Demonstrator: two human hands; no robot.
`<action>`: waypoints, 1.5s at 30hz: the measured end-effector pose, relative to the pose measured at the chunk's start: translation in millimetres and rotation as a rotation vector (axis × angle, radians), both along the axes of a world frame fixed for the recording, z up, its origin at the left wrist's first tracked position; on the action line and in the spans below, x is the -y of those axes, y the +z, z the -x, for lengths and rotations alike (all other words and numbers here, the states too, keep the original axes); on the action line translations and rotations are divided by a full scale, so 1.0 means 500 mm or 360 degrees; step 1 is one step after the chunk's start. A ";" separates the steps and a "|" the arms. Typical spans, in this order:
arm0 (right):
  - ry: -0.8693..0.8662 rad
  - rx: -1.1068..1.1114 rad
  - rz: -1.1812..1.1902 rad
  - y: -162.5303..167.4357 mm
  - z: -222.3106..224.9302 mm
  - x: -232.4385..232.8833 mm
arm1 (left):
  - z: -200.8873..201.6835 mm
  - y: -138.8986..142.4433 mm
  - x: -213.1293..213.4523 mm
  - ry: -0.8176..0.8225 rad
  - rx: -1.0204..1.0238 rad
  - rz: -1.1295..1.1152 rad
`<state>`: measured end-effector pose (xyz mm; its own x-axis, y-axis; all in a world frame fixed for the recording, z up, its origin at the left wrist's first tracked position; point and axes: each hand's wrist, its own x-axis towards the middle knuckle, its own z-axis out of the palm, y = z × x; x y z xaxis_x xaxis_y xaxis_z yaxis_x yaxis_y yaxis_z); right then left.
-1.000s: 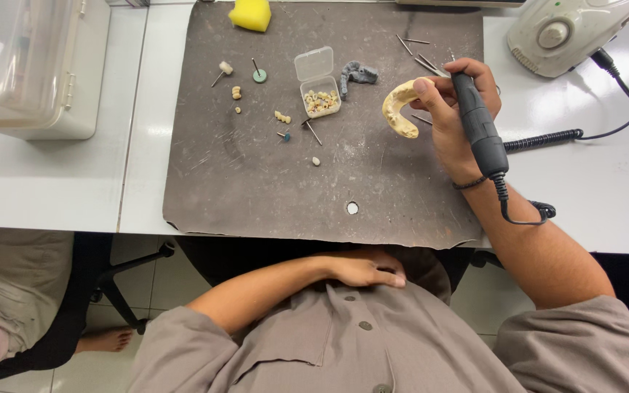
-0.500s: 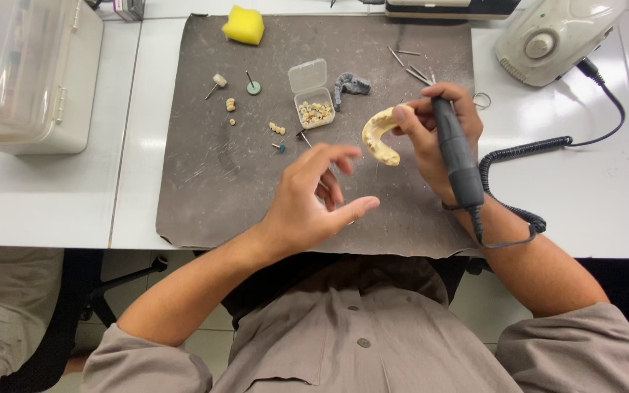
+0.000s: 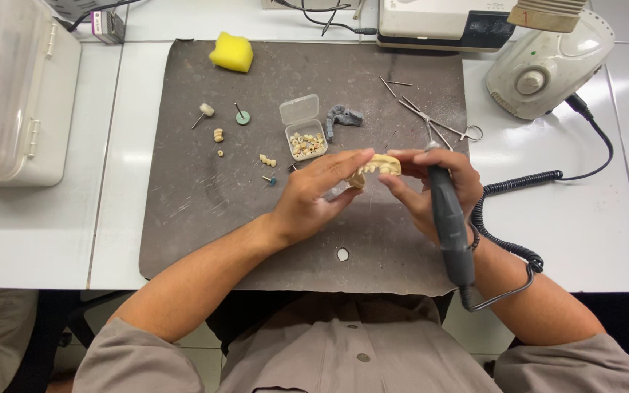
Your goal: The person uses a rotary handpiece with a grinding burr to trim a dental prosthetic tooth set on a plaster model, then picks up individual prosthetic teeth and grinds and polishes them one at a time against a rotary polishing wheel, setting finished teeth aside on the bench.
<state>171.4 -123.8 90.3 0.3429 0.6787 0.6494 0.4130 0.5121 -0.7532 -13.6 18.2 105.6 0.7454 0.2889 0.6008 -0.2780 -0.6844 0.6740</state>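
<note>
— While pinching the tooth model [image 3: 375, 167] from both sides, how set, the fingers?

— Left hand [image 3: 313, 198]: fingers stretched long and close together, tips laid along the near edge of the model, thumb tucked under. Right hand [image 3: 431, 191]: thumb and fingertips closed on the model's other end, remaining fingers curled round a dark grey handpiece [image 3: 449, 229].

— And the model itself?

— Pale yellow, arch-shaped, row of teeth facing up, held just above the dark mat [image 3: 205, 189], near its middle, between both hands.

— Handpiece pointing where?

— Tip hidden behind the right fingers, body running back along the wrist, coiled black cord [image 3: 507, 218] looping off to a white control box [image 3: 547, 65] at the far right corner of the white table [image 3: 598, 233].

— Further out on the mat?

— Small clear box [image 3: 303, 131] of loose teeth just beyond the left fingertips, lid open. Grey mould piece [image 3: 342, 116] beside it. Thin metal tools [image 3: 431, 120] beyond the right hand. Small burs and tooth bits [image 3: 220, 124] scattered left, yellow sponge [image 3: 231, 52] at the far edge. Off the mat, large clear plastic case [image 3: 9, 94] far left.
</note>
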 end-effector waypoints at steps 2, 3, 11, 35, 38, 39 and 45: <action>-0.0058 0.0275 -0.0058 0.006 -0.001 0.001 | -0.001 -0.006 -0.005 0.0005 0.0058 -0.0069; -0.0053 0.0315 -0.0062 0.009 -0.001 0.004 | 0.001 -0.009 -0.003 0.0009 0.0081 -0.0091; -0.0057 0.0447 -0.0078 0.023 -0.001 -0.010 | 0.014 -0.011 -0.022 -0.0027 0.0036 -0.0110; -0.0170 0.0518 0.0054 0.043 0.005 -0.028 | 0.020 0.024 -0.033 0.0022 -0.0137 0.0111; -0.0078 0.0465 0.0136 0.040 0.012 -0.034 | 0.026 0.036 -0.040 0.0048 -0.0355 0.0345; -0.0076 0.0425 0.0156 0.039 0.011 -0.037 | 0.028 0.043 -0.051 0.0067 -0.0420 0.0391; -0.0116 0.0094 0.0178 0.025 0.006 -0.036 | 0.090 0.091 -0.194 0.0796 -0.0699 0.0176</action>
<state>168.3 -105.9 102.6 0.3573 0.7227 0.5916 0.4915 0.3932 -0.7771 -58.5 115.4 151.0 0.6742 0.7053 0.2193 0.3704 -0.5797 0.7258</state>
